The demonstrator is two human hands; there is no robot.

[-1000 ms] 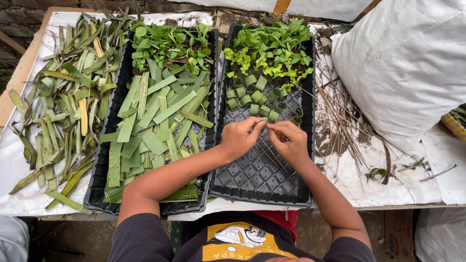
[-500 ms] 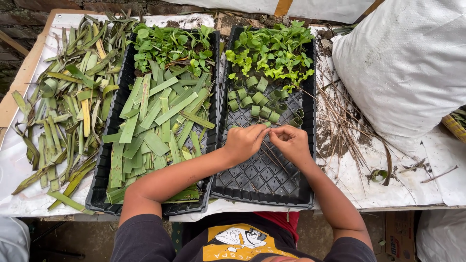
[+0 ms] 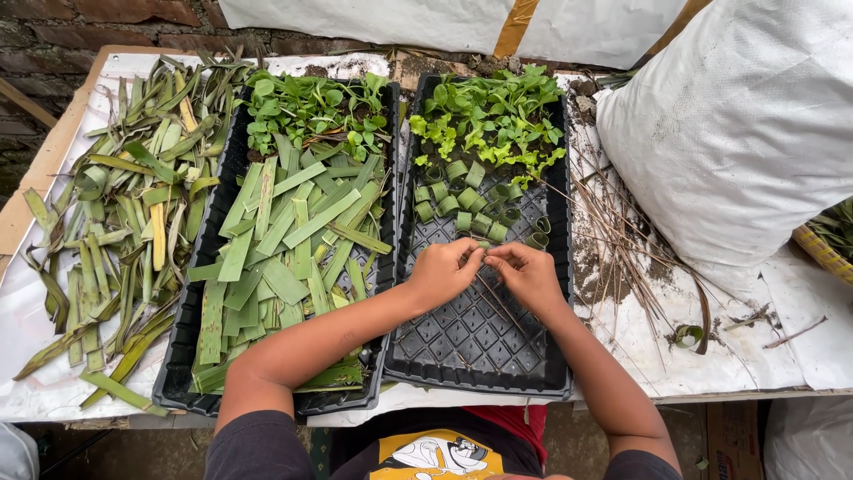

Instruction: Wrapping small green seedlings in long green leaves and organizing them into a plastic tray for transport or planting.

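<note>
Outdoor potting bench (image 3: 782,356) covered in white sheeting, brick wall behind, and a fat white woven sack (image 3: 746,133) slumped on the right. Two black grid trays: the left tray (image 3: 178,373) is heaped with flat cut leaf strips (image 3: 293,240), while the right tray (image 3: 471,356) has seedlings (image 3: 489,116) at the back, then a cluster of little rolled leaf rings (image 3: 466,200). Compared with a second ago, both hands have drawn closer together mid-tray. Left hand (image 3: 442,271) and right hand (image 3: 526,276) pinch one small leaf piece (image 3: 484,254) between fingertips, with a thin dry stick (image 3: 498,302) trailing below.
</note>
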